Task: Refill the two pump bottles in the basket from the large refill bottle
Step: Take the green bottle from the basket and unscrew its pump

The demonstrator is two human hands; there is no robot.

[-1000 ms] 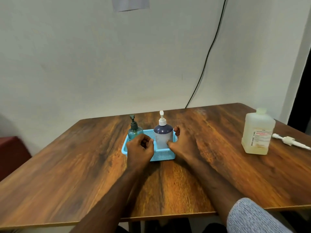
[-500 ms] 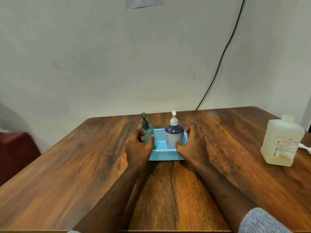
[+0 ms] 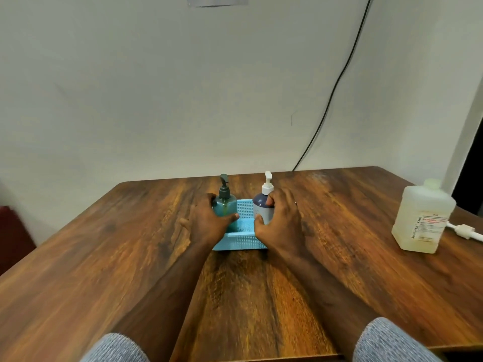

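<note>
Left hand [image 3: 209, 220] wrapped round green pump bottle [image 3: 225, 208], right hand [image 3: 281, 220] round dark pump bottle [image 3: 261, 209]; both upright in blue basket [image 3: 239, 240] at table [image 3: 104, 257] centre. Large refill bottle [image 3: 423, 216] far right, loose white pump [image 3: 464, 229] beside.

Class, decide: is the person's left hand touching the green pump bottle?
Touching. The head view shows the left hand wrapped round the green pump bottle, with the thumb across its front.
</note>
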